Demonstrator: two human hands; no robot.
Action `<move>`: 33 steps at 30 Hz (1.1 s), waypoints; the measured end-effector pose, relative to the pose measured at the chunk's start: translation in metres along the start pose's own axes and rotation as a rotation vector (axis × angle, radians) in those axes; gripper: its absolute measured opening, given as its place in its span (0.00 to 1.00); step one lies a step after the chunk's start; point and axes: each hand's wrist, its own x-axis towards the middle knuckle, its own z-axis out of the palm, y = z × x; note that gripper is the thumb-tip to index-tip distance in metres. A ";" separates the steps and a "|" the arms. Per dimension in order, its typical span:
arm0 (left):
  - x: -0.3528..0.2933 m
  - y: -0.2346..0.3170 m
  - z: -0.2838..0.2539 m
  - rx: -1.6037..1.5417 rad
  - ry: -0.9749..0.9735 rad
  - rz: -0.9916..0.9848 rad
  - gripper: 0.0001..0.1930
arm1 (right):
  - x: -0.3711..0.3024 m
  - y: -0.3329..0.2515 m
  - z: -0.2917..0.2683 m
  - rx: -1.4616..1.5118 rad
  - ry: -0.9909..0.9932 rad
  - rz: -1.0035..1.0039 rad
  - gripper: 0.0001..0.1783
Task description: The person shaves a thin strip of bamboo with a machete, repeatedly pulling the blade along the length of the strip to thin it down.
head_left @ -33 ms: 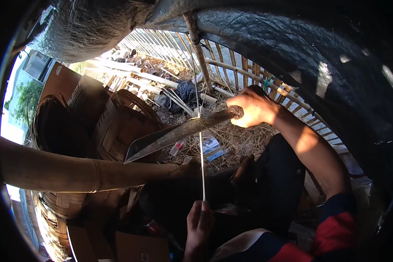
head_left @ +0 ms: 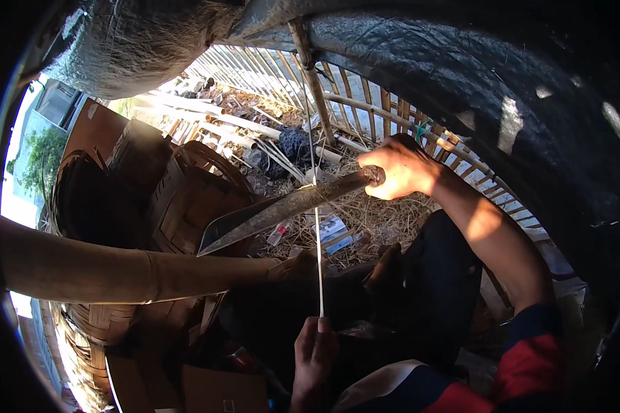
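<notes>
- Right hand (head_left: 396, 168): wrapped around the handle of a big knife (head_left: 282, 212), fingers closed, arm reaching in from the right.
- Left hand (head_left: 315, 344): low in the middle, pinching the lower end of a thin pale strip (head_left: 320, 275), thumb on top.
- Strip: runs up from the left hand, roughly vertical in view, and crosses the knife about mid-blade — blade hides a short stretch of it. Can't tell how hard the two touch.
- Knife: slanted, handle upper right, tip lower left, near the thick bamboo pole (head_left: 145, 274) in view; gap in depth unclear.
- Pole: comes in from the left edge, ends near the middle, in front of woven baskets (head_left: 196, 193).
- Cardboard (head_left: 224, 389): bottom left, left of the left hand.
- Ground beyond knife: straw (head_left: 372, 227), a blue-and-white packet (head_left: 335, 234), a dark lump (head_left: 295, 143), cut bamboo lengths (head_left: 244, 124).
- Back: slatted fence (head_left: 386, 113) under a dark tarp (head_left: 434, 69) — teal tie (head_left: 421, 131) on its rail.
</notes>
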 end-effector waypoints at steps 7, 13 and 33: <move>-0.010 -0.003 -0.005 -0.041 -0.002 -0.027 0.12 | 0.004 0.010 -0.001 0.075 -0.070 0.074 0.12; -0.029 -0.001 -0.007 0.028 0.047 -0.083 0.12 | -0.003 0.021 -0.003 -0.109 0.144 0.132 0.17; -0.083 -0.030 -0.044 -0.018 0.186 -0.449 0.11 | -0.011 0.047 -0.020 -0.157 0.040 0.419 0.27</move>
